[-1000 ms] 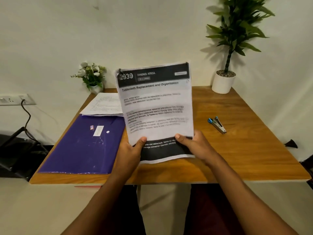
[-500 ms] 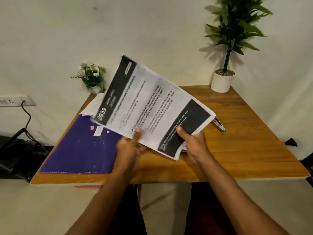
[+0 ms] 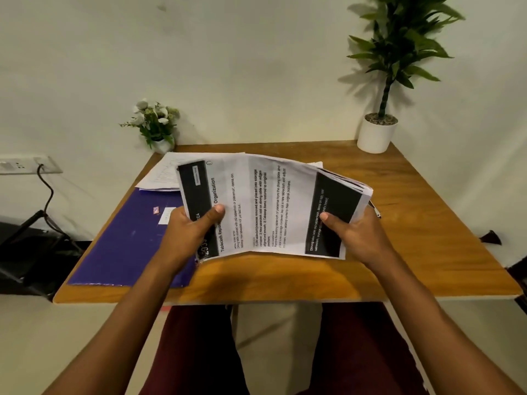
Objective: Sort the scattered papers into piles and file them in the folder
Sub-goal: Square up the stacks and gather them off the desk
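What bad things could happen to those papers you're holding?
1. The stack of papers sags between the left hand and right hand; its fanned right edge might let sheets slip out.
2. Lowering it could knock the stapler half hidden beneath.
3. It might mix with the pile above the purple folder.

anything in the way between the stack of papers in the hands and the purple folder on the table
Nothing visible blocks it. The stack of papers, held by the left hand and right hand, is just right of the purple folder. Another pile of papers overlaps only the folder's far edge.
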{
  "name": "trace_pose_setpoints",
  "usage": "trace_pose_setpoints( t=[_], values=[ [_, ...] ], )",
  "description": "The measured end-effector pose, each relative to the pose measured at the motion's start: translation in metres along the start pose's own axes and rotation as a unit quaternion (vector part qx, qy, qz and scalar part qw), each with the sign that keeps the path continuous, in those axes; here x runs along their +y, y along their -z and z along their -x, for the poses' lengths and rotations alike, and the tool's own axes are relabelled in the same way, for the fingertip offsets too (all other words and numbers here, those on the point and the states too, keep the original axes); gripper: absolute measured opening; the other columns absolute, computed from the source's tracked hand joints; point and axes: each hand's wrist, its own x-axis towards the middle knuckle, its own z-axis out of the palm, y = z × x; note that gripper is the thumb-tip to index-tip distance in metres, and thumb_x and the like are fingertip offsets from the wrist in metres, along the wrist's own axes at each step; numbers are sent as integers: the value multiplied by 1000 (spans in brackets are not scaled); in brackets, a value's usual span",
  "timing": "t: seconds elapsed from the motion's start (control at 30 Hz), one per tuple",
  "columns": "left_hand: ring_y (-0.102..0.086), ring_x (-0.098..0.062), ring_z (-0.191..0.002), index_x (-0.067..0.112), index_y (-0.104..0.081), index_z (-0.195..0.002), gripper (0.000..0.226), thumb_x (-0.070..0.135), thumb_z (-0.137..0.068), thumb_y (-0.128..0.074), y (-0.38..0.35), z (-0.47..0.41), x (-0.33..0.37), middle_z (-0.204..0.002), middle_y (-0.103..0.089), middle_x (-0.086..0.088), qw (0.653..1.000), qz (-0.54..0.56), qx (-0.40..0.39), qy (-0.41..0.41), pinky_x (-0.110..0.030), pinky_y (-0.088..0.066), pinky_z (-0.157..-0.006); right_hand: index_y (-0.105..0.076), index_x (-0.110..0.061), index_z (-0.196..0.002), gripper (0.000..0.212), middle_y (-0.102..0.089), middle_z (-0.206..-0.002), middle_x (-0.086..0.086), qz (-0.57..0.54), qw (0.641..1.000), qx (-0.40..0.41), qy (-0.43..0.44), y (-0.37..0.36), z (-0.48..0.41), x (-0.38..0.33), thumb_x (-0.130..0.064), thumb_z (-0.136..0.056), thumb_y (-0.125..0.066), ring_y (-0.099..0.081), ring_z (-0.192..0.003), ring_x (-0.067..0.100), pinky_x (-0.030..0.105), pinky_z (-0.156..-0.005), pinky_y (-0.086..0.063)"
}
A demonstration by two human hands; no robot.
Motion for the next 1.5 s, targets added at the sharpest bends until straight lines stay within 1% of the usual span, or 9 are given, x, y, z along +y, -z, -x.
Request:
trace_pose_setpoints(
  t=[0.2,0.37,0.53,0.67,0.8,1.1,1.2,1.37,1.5],
  values=[
    [-76,-20,-93,22,-68,-106,21,29,-87,-73,-10,22,-32,-98,-79,3,998,-40,-9,40,-38,-63,-78,-54,-40,-104,29,-69,-103,-9,7,998,-22,-60,-9,14,43,-26,-90,-75,-69,-98,13,33,-80,-60],
    [-76,-18,-92,24,-68,-105,24,34,-84,-73,-4,19,-36,-100,-79,2,999,-36,-11,39,-46,-62,-81,-54,-35,-100,24,-66,-97,-14,9,998,-19,-51,-9,7,48,-22,-93,-72,-68,-84,-4,16,-64,-54],
    [-76,-13,-92,28,-69,-102,20,39,-85,-70,-7,18,-46,-96,-78,11,997,-56,21,54,-46,-62,-84,-59,-27,-107,23,-71,-103,-3,54,995,-16,-84,-12,4,64,-31,-90,-73,-72,-95,15,26,-72,-60],
    [-77,-19,-91,26,-70,-104,16,32,-89,-72,-15,14,-48,-97,-79,5,990,52,104,82,-45,-63,-78,-63,-25,-112,23,-77,-101,-4,-80,991,82,-68,-23,2,61,-25,-92,-73,-74,-96,18,31,-79,-63],
    [-77,-27,-86,10,-67,-114,23,20,-94,-71,-53,21,-46,-94,-79,-7,960,193,156,132,-36,-63,-66,-60,-14,-129,45,-74,-120,8,-301,949,32,-88,-59,5,50,-22,-87,-71,-70,-112,29,43,-92,-60],
    [-74,-33,-102,14,-64,-122,40,22,-84,-75,-83,25,-42,-114,-75,-13,952,260,98,128,-50,-60,-87,-58,-12,-133,44,-69,-128,13,-326,943,46,-50,-87,-12,31,4,-92,-66,-68,-117,32,59,-98,-54],
    [-72,-40,-102,16,-72,-111,38,30,-77,-81,-37,6,-36,-111,-75,-18,981,142,103,82,-50,-59,-88,-63,-17,-125,38,-71,-126,10,-255,966,33,-28,-64,-16,36,1,-92,-69,-68,-117,30,53,-96,-55],
    [-74,-30,-104,12,-71,-122,37,14,-86,-76,-10,-11,-8,-110,-77,-9,998,33,-51,29,-42,-61,-89,-69,-28,-106,26,-77,-106,-13,-103,995,-1,2,-45,-14,25,-10,-89,-76,-73,-103,11,34,-88,-60],
    [-74,-12,-100,27,-77,-103,19,35,-86,-76,-27,-10,5,-103,-79,9,999,-25,-38,-12,-36,-58,-90,-67,-28,-97,17,-76,-91,-22,-50,998,-36,30,-44,-13,7,-15,-90,-76,-73,-90,0,20,-72,-59]
  ],
)
